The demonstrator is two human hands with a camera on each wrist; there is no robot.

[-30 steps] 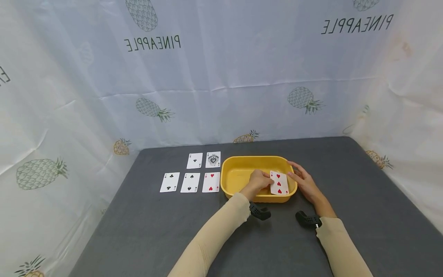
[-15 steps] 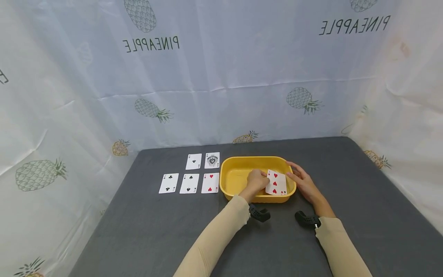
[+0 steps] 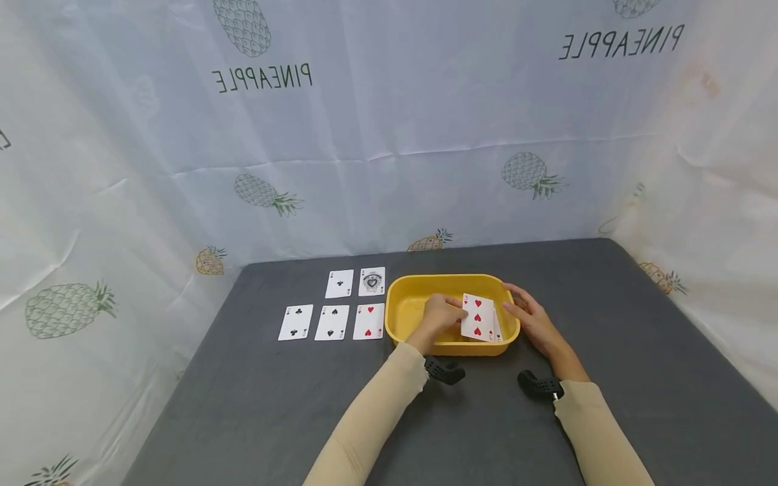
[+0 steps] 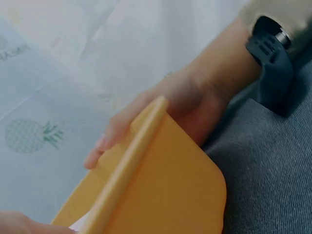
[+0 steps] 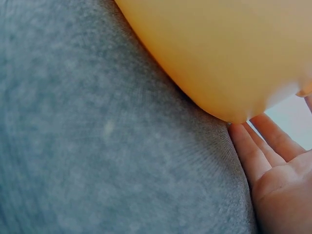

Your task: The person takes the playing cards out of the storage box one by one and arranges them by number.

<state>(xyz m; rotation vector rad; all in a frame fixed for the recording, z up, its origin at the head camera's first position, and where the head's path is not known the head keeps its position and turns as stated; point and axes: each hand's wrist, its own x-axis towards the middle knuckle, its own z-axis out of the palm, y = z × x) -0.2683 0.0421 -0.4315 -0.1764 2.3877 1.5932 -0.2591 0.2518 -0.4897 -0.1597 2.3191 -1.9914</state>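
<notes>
In the head view my left hand (image 3: 439, 314) pinches a three of hearts playing card (image 3: 477, 316) by its left edge, over the yellow plastic tray (image 3: 403, 312). Behind it, at the lower right, peeks the edge of another card (image 3: 498, 331). My right hand (image 3: 537, 326) lies at the tray's right end with its thumb at the rim and its fingers extended along the outside. The right wrist view shows those fingers (image 5: 249, 152) fairly straight against the tray's wall. Only a bit of the left hand (image 4: 22, 224) enters the left wrist view.
Left of the tray, face up on the dark grey table (image 3: 255, 405), lie an ace of clubs (image 3: 339, 284), an ace of spades (image 3: 372, 282), a two of clubs (image 3: 296, 322), a two of spades (image 3: 331, 322) and a two of hearts (image 3: 368, 321). A pineapple-print curtain (image 3: 389, 202) surrounds the table.
The left hand has drawn the three of hearts leftward and slightly up, and the edge of another card now shows behind it. The right hand stays at the tray's end.
</notes>
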